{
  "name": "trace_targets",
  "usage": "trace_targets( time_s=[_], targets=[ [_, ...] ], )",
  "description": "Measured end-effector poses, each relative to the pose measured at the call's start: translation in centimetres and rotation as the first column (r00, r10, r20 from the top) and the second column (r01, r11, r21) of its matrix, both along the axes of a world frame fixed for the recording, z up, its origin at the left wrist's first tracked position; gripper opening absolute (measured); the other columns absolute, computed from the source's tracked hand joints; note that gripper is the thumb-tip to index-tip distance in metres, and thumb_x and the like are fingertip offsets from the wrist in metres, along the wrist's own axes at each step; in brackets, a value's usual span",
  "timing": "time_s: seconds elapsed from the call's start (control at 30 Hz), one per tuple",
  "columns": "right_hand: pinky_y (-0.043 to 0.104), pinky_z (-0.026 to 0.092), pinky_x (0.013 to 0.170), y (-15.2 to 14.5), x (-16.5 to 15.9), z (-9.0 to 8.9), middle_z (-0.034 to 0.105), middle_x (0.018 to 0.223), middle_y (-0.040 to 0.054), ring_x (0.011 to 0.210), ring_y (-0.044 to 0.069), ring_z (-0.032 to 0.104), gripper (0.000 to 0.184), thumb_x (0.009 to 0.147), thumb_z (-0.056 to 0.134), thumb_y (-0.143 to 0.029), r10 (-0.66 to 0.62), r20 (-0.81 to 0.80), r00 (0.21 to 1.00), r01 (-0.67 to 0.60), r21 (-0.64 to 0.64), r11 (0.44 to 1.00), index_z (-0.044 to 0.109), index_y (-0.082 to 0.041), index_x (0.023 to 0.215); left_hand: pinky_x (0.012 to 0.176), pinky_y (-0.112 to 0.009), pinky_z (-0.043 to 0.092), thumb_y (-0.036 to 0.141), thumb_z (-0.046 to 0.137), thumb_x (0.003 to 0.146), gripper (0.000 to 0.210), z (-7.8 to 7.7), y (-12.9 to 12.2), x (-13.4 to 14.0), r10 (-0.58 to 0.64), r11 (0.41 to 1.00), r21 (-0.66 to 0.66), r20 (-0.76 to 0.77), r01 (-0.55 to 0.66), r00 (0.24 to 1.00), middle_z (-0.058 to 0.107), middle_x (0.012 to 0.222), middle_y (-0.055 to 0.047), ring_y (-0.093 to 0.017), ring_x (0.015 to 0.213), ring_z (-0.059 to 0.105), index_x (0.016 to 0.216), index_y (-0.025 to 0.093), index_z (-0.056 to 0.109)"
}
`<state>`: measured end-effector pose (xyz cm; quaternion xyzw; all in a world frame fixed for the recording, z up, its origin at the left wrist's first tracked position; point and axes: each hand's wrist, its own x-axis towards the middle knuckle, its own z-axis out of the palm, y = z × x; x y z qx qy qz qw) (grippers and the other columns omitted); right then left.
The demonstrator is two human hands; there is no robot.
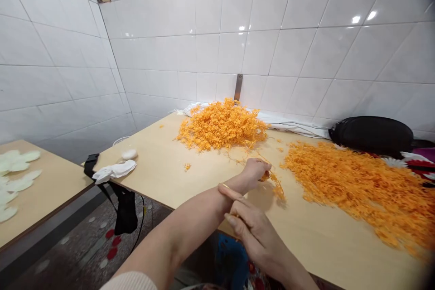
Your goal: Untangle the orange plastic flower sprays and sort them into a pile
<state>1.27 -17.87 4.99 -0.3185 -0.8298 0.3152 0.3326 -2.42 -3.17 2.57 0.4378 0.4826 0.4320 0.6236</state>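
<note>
My left hand (pixel 255 173) is closed around a thin orange artificial flower sprig (pixel 277 188), whose feathery end hangs out to the right, over the table. My right hand (pixel 249 226) crosses below it, with the index finger stretched out onto my left wrist and the other fingers curled. Nothing shows in that hand. Beyond my left hand lies a fluffy pile of orange artificial sprigs (pixel 222 124). A flatter, wider heap of the same orange sprigs (pixel 356 186) spreads to the right.
The wooden table (pixel 159 163) meets a white tiled wall. A white cloth (pixel 114 171), a rounded white object (pixel 129 154) and a black strap (pixel 91 163) lie at its left edge. A black bag-like object (pixel 372 135) stands back right. Pale petal shapes (pixel 20 183) cover part of another table.
</note>
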Motion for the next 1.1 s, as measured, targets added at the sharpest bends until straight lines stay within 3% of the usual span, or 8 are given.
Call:
trace_targets(
  time_s=[0.1,0.27,0.4,0.5,0.6,0.83,0.97,1.1],
  targets=[
    [0.033,0.040,0.078,1.7,0.5,-1.0,0.052,0.111,0.0097,0.106,0.022,0.045,0.026,0.084,0.036,-0.029,-0.164,0.003,0.987,0.163,0.067,0.984,0.040,-0.020,0.060,0.040,-0.019,0.023,0.006,0.053,0.065,0.021,-0.7,0.0,1.1,-0.013,1.000,0.021,-0.016,0.013,1.000,0.040,0.035,0.005,-0.006,0.036,0.035,0.049,0.015,0.044],
    [0.027,0.042,0.058,3.4,4.3,-0.8,0.059,0.069,0.0052,0.073,0.018,0.056,0.025,0.080,0.043,-0.036,-0.422,-0.195,0.885,0.408,-0.108,0.907,0.047,-0.019,0.062,0.040,-0.018,0.021,0.001,0.059,0.056,0.021,-1.5,0.1,0.8,-0.134,0.991,0.014,0.033,0.134,0.990,0.040,0.036,0.005,-0.005,0.037,0.033,0.043,0.013,0.047],
    [0.021,0.033,0.041,5.0,7.9,0.3,0.060,0.070,0.0035,0.047,0.009,0.047,0.021,0.071,0.057,-0.036,-0.589,-0.551,0.591,0.434,-0.398,0.808,0.044,-0.019,0.071,0.044,-0.019,0.030,0.012,0.061,0.060,0.010,-0.6,0.1,-1.5,-0.252,0.967,0.021,0.194,0.253,0.948,0.046,0.046,0.002,-0.006,0.042,0.041,0.055,0.013,0.052],
    [0.020,0.034,0.042,7.2,10.3,0.4,0.061,0.072,0.0029,0.048,0.009,0.050,0.031,0.058,0.066,-0.029,-0.688,-0.592,0.420,0.429,-0.539,0.725,0.042,-0.020,0.075,0.052,-0.020,0.037,0.016,0.059,0.064,0.008,-0.1,0.4,-3.7,-0.280,0.958,0.038,0.318,0.283,0.906,0.047,0.055,0.002,-0.007,0.051,0.046,0.063,0.015,0.051],
    [0.018,0.031,0.040,9.5,11.2,-0.3,0.056,0.061,-0.0019,0.045,0.007,0.047,0.033,0.056,0.064,-0.030,-0.711,-0.482,0.511,0.399,-0.600,0.693,0.047,-0.018,0.082,0.057,-0.022,0.039,0.016,0.061,0.063,0.010,-0.3,0.9,-4.9,-0.322,0.940,0.033,0.412,0.339,0.852,0.049,0.059,0.001,-0.007,0.054,0.048,0.065,0.014,0.052],
    [0.018,0.026,0.042,12.3,8.5,-1.4,0.042,0.057,-0.0059,0.045,0.005,0.037,0.030,0.068,0.056,-0.045,-0.417,-0.210,0.884,0.233,-0.576,0.783,0.055,-0.016,0.077,0.064,-0.026,0.042,0.014,0.065,0.060,0.011,-0.9,2.0,-3.8,-0.377,0.911,0.047,0.494,0.409,0.783,0.053,0.061,-0.001,-0.010,0.057,0.052,0.065,0.013,0.055],
    [0.019,0.028,0.045,13.8,8.3,-2.5,0.045,0.057,-0.0050,0.047,0.005,0.036,0.028,0.066,0.060,-0.042,-0.324,-0.274,0.905,0.116,-0.576,0.810,0.052,-0.014,0.065,0.059,-0.025,0.042,0.014,0.065,0.060,0.011,-1.5,3.3,-3.2,-0.336,0.930,0.035,0.481,0.365,0.810,0.052,0.058,0.001,-0.009,0.053,0.051,0.063,0.013,0.055],
    [0.018,0.027,0.043,15.5,8.6,-4.5,0.038,0.049,-0.0072,0.043,0.005,0.034,0.032,0.066,0.059,-0.043,-0.479,-0.328,0.814,0.219,-0.590,0.777,0.042,-0.016,0.058,0.052,-0.022,0.039,0.017,0.067,0.058,0.014,-2.2,4.3,-3.1,-0.312,0.943,0.024,0.420,0.333,0.852,0.051,0.058,0.001,-0.007,0.049,0.047,0.065,0.013,0.055]
  ],
)
